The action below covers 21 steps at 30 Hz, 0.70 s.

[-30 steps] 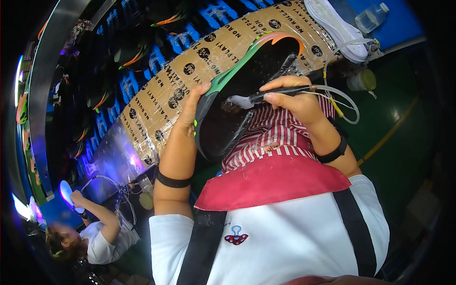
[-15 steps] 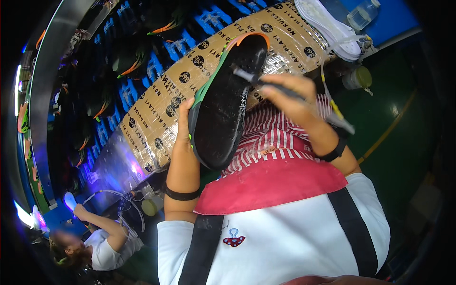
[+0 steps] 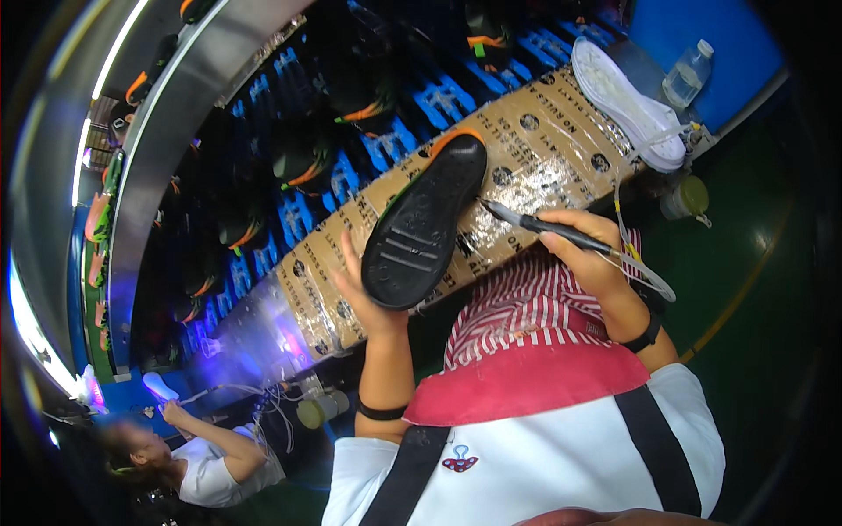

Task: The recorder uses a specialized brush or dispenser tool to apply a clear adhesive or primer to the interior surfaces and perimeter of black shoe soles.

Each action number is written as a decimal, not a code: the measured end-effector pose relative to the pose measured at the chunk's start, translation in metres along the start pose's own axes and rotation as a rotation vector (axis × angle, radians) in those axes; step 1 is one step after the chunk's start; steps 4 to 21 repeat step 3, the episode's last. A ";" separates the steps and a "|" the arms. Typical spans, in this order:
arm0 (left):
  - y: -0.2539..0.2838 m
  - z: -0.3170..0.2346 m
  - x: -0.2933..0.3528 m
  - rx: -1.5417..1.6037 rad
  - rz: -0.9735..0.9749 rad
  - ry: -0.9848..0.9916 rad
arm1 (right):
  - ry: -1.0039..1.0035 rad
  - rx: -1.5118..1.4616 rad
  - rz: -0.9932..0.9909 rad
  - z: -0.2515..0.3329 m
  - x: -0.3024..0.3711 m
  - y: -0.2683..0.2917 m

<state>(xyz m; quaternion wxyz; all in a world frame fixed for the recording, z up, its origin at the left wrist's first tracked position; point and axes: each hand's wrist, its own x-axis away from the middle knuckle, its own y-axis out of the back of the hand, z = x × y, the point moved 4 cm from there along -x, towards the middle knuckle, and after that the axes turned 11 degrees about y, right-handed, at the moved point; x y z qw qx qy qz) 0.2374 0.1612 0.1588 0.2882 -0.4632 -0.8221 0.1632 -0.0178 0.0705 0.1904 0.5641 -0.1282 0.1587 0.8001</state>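
Observation:
My left hand (image 3: 375, 302) supports a black shoe sole (image 3: 419, 223) by its heel end, thumb and fingers along its edges. The sole is tilted, its toe pointing away from me, with an orange and green rim showing along the far left side. A black pen-shaped brush (image 3: 535, 224) with a clear hose is gripped in my right hand (image 3: 592, 250). Its dark tip points left, close beside the sole's right edge; I cannot tell whether it touches.
Beneath the sole runs a ledge covered in printed brown tape (image 3: 561, 131). Beyond it, blue racks (image 3: 443, 101) carry dark shoe parts. A white sole (image 3: 618, 101), a clear bottle (image 3: 687, 74) and a lidded pot (image 3: 684, 200) are at right. Another person (image 3: 224, 456) works at lower left.
The sole has turned and now lies lower against the ledge, ridged heel area facing up. My right hand has drawn the brush off its surface to the right. The whole view has shifted.

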 end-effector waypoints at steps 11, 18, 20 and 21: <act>0.003 -0.006 0.005 -0.148 0.010 -0.388 | -0.053 -0.022 -0.015 -0.012 0.000 0.010; 0.003 -0.006 0.005 -0.148 0.010 -0.388 | -0.053 -0.022 -0.015 -0.012 0.000 0.010; 0.003 -0.006 0.005 -0.148 0.010 -0.388 | -0.053 -0.022 -0.015 -0.012 0.000 0.010; 0.003 -0.006 0.005 -0.148 0.010 -0.388 | -0.053 -0.022 -0.015 -0.012 0.000 0.010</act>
